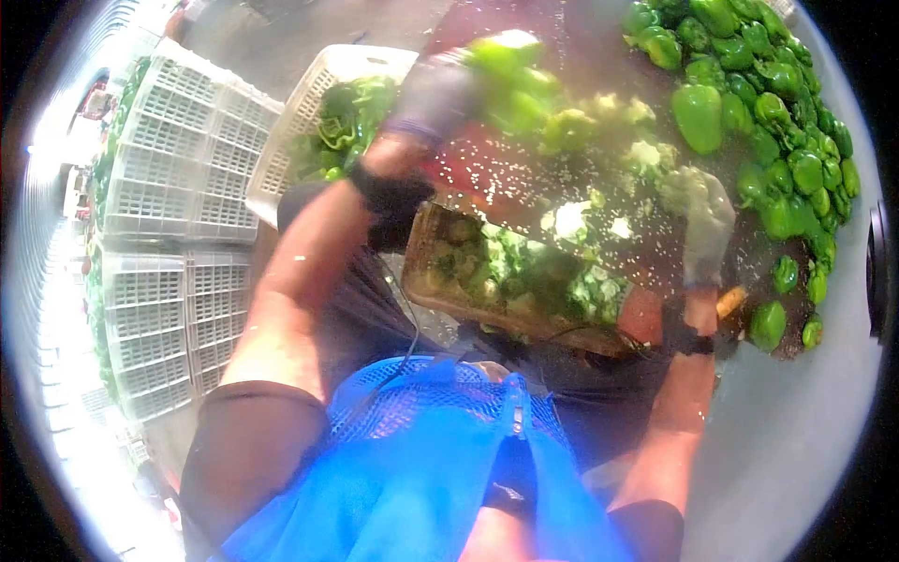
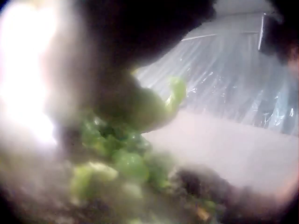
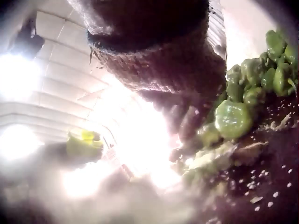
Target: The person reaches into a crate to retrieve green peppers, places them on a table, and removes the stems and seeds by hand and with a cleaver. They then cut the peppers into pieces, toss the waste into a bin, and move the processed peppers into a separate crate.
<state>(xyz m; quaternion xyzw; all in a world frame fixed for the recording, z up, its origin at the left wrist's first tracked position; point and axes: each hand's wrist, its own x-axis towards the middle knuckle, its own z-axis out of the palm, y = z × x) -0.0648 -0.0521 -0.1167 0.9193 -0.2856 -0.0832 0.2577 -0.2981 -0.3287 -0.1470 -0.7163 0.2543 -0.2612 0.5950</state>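
My gloved left hand point(image 1: 435, 94), blurred by motion, holds green bell pepper point(image 1: 510, 75) pieces above the table's left side. In the left wrist view, a smooth green bell pepper point(image 2: 145, 109) shows below the dark glove. My gloved right hand point(image 1: 702, 220) is low over the table, its fingertips right at a heap of pale pepper cores point(image 1: 646, 155). The fingers point(image 3: 189, 121) point down toward pale scraps point(image 3: 215, 156) in the right wrist view; I cannot tell whether they grip any. Pale seeds point(image 1: 506, 178) are scattered between the hands.
A large pile of whole green peppers point(image 1: 787, 122) covers the right side. Below the table edge, a tub point(image 1: 524, 323) contains pale-green scraps. On the left, a white crate point(image 1: 272, 183) contains green peppers, beside stacked white crates point(image 1: 150, 309). An orange-handled object point(image 1: 730, 302) lies near the right wrist.
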